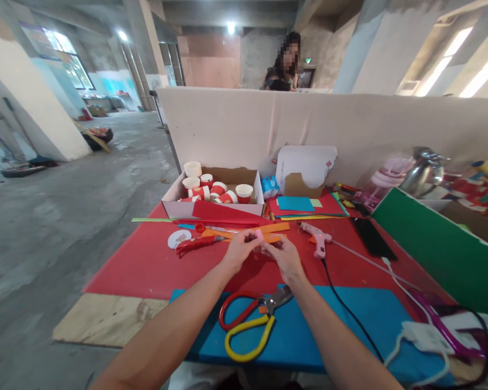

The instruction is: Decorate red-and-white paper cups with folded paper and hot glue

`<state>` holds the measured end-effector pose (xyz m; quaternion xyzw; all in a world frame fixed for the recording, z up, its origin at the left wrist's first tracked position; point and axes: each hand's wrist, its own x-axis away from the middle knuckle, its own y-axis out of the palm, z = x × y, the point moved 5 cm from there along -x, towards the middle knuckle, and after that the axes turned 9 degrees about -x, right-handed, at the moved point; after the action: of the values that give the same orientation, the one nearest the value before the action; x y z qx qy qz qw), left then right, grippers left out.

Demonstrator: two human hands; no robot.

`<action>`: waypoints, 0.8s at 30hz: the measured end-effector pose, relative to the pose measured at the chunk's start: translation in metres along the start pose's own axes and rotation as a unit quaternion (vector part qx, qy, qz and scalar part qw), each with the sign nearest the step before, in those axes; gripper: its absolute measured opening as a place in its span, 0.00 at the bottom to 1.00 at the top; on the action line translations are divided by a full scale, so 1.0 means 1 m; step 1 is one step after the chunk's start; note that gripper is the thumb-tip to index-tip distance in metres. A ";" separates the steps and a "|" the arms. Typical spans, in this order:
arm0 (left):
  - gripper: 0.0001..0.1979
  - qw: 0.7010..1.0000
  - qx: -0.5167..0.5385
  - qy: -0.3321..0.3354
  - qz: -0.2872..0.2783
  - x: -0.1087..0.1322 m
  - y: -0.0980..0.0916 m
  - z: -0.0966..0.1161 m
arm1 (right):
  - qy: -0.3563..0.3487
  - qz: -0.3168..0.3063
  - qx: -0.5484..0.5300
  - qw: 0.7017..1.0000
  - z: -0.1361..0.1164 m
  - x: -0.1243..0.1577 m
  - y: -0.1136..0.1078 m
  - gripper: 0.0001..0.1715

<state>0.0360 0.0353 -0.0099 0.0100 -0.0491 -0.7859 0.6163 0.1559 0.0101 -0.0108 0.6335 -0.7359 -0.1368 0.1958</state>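
Note:
Above the red sheet [146, 271], my two hands meet at a small pink piece [259, 234], perhaps paper. My left hand [241, 250] pinches it between thumb and fingers. My right hand [284, 259] is closed in a pinch at its lower right side, fingertips nearly meeting the left ones. Behind the hands lie orange strips [278, 228]. Red-handled pliers [199, 245] and a white disc [179, 239] rest left of them. A pink glue gun [318, 238] lies to the right. Nearer me, scissors [250, 322] with one red and one yellow handle lie on a blue sheet [341, 319].
A box [211, 210] of red and white paper cups stands at the back left. Colored paper [296, 203] is stacked beside it. A phone [373, 238], cables and a green panel [435, 249] occupy the right. Beyond the white partition [228, 124] is a person [280, 81].

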 end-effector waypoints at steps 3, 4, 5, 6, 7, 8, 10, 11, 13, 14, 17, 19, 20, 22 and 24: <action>0.14 1.000 0.012 -0.016 -0.018 -0.001 0.001 -0.002 | -0.031 0.005 0.008 0.999 -0.003 -0.001 -0.001 0.22; 0.14 1.000 0.011 -0.017 -0.019 -0.001 0.001 -0.003 | -0.035 0.004 0.010 0.999 -0.004 -0.001 -0.001 0.22; 0.15 1.000 0.009 -0.019 -0.016 -0.001 0.001 -0.003 | -0.036 0.001 0.012 0.999 -0.004 -0.001 -0.001 0.23; 0.15 1.000 0.006 -0.021 -0.011 -0.001 0.000 -0.004 | -0.035 -0.001 0.015 0.999 -0.003 -0.001 -0.001 0.23; 0.15 1.000 0.005 -0.023 -0.006 -0.001 0.000 -0.004 | -0.034 -0.003 0.017 0.999 -0.003 -0.001 -0.001 0.24; 0.15 1.000 0.002 -0.023 -0.001 -0.001 -0.001 -0.004 | -0.032 -0.003 0.018 0.999 -0.003 -0.001 -0.002 0.24; 0.14 1.000 -0.005 -0.019 0.002 0.000 -0.001 -0.003 | -0.027 -0.003 0.024 0.999 -0.001 -0.002 -0.003 0.23; 0.14 1.000 -0.009 -0.016 0.002 0.000 -0.001 -0.003 | -0.026 -0.003 0.030 0.999 -0.001 -0.002 -0.003 0.22; 0.14 1.000 -0.014 -0.012 0.005 0.000 -0.001 -0.002 | -0.030 0.001 0.047 0.998 0.000 -0.003 -0.004 0.21; 0.14 1.000 -0.016 -0.010 0.010 -0.001 -0.001 -0.002 | -0.032 0.007 0.054 0.998 0.000 -0.003 -0.005 0.21; 0.14 0.999 -0.023 0.001 0.032 -0.003 -0.005 -0.002 | -0.052 0.049 0.048 0.996 -0.005 -0.004 -0.009 0.21; 0.13 0.999 -0.024 0.008 0.043 -0.004 -0.008 -0.003 | -0.092 0.086 0.004 0.992 -0.012 -0.004 -0.013 0.21; 0.13 0.999 -0.021 0.010 0.045 -0.005 -0.009 -0.003 | -0.117 0.106 -0.025 0.987 -0.016 -0.004 -0.016 0.21; 0.13 0.999 -0.004 0.009 0.040 -0.006 -0.009 -0.003 | -0.147 0.136 -0.078 0.977 -0.020 -0.004 -0.022 0.21; 0.13 0.999 0.015 0.009 0.027 -0.005 -0.007 -0.003 | -0.111 0.124 -0.097 0.981 -0.017 -0.007 -0.023 0.21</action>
<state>0.0303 0.0420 -0.0133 0.0250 -0.0549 -0.7683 0.6372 0.1842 0.0138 -0.0068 0.4961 -0.8094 -0.2512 0.1889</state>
